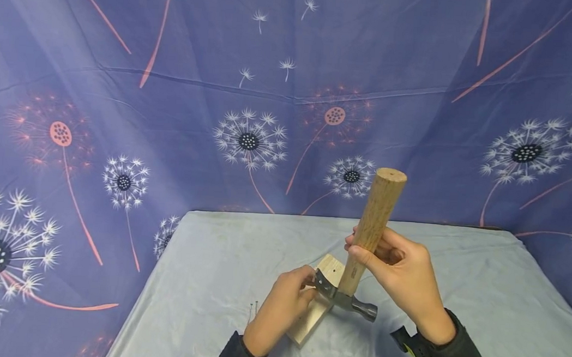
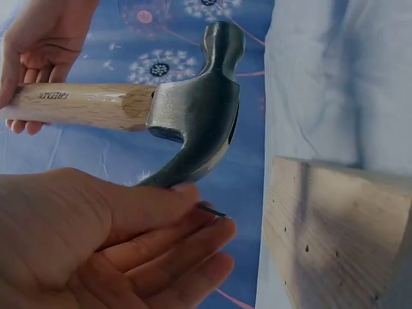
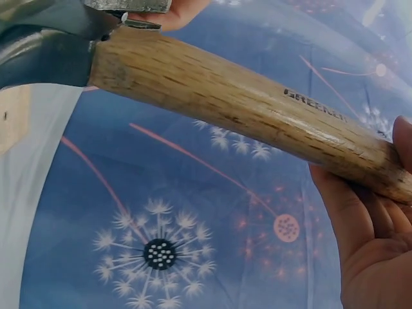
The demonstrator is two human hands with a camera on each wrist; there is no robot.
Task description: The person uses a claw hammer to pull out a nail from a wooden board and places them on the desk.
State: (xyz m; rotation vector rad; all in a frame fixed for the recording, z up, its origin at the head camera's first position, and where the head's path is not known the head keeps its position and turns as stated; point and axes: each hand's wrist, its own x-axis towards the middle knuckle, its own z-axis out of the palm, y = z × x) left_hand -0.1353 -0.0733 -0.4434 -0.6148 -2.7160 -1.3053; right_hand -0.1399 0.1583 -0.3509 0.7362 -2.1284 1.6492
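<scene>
A claw hammer (image 1: 368,238) is held with its wooden handle up and its dark metal head low, tilted over a pale wooden board (image 1: 306,324). My right hand (image 1: 405,268) grips the handle around its middle, thumb on the near side. At the claw is my left hand (image 1: 283,304), its thumb overlapping the claw's lower edge in the left wrist view. Between that thumb and the fingertips a thin dark piece, which looks like a nail (image 2: 211,209), sticks out; most of it is hidden. Small dark holes dot the board.
Thin nails (image 1: 253,310) lie on the pale blue cloth-covered table (image 1: 202,261), just left of my left hand. Behind the table hangs a blue curtain (image 1: 195,135) with a dandelion print. Each wrist carries a black strap with a camera.
</scene>
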